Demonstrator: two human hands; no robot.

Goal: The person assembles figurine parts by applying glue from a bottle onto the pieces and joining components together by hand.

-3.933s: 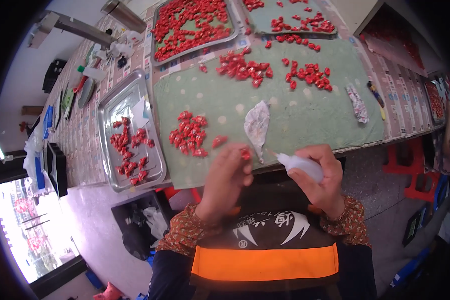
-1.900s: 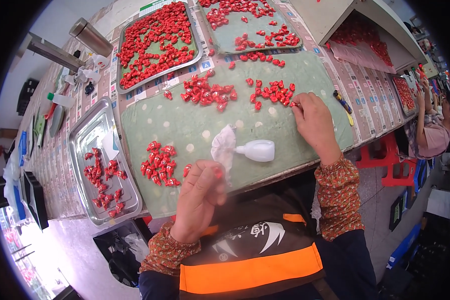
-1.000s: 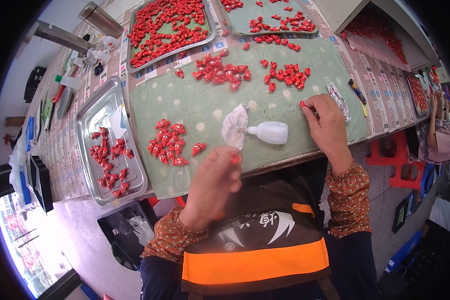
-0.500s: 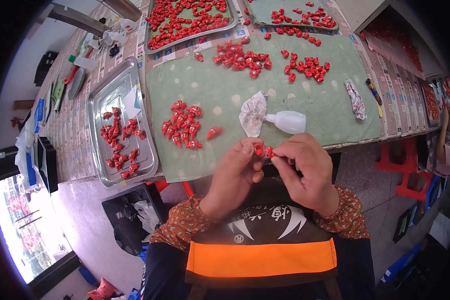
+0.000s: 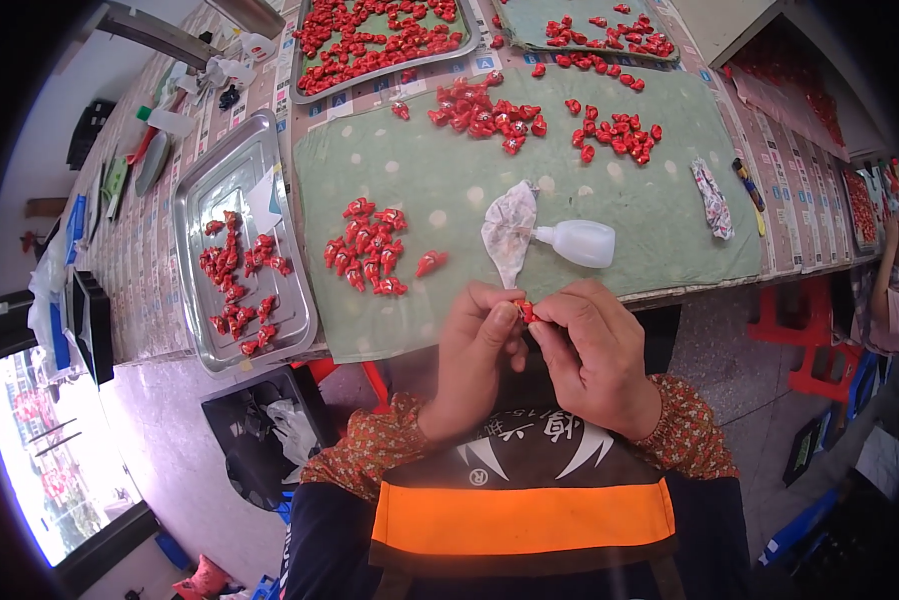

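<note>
Workroom bench (image 5: 785,215), spotted green cloth (image 5: 395,155), white squeeze bottle (image 5: 582,243) lying on it. Left hand (image 5: 473,360) and right hand (image 5: 602,358) jointly pinch a small glossy red piece (image 5: 528,312) at the bench's front edge. Step in hand, apparently fingertip assembly; next move likely calls for steady alignment.

Toward the far left of the tabletop (image 5: 135,320) are a green-capped bottle (image 5: 173,123) and a metal flask (image 5: 248,16), while below sit a black bin (image 5: 232,412) holding a white plastic bag (image 5: 295,438) at left and red plastic stools (image 5: 808,338) at right.
</note>
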